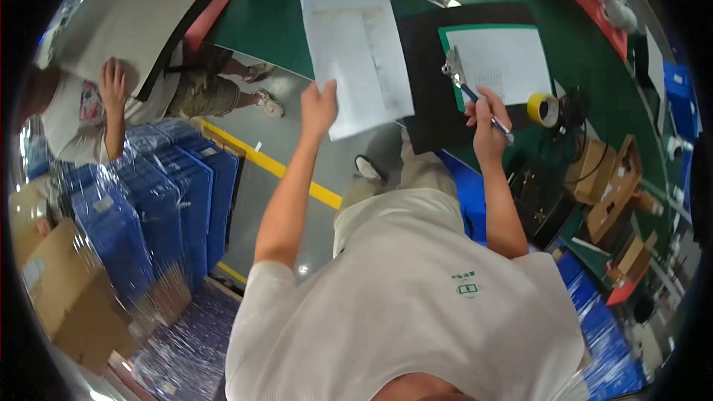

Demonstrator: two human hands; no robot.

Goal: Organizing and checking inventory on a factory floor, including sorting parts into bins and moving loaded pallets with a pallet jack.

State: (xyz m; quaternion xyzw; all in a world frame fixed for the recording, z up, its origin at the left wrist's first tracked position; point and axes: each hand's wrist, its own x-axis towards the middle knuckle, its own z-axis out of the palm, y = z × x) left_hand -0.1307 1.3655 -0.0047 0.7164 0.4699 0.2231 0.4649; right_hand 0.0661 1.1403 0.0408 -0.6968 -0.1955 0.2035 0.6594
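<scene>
My left hand (319,110) pinches the lower left edge of a white sheet of paper (345,74), which carries faint print and is lifted at the front edge of the green table (271,11). A pen (469,92) is gripped in my right hand (489,115), its tip toward a clipboard. That green-edged clipboard (547,59) lies on a black mat (427,96) and bears a white printed sheet (505,59) under a metal clip (452,67). Just right of my right hand stands a roll of yellow tape (543,110).
Black cables (573,115) and open cardboard boxes (613,178) sit on the right. On the left are wrapped blue crates (141,208) and a brown carton (74,289). Another person (111,111) stands there, one hand on a large grey board (141,7).
</scene>
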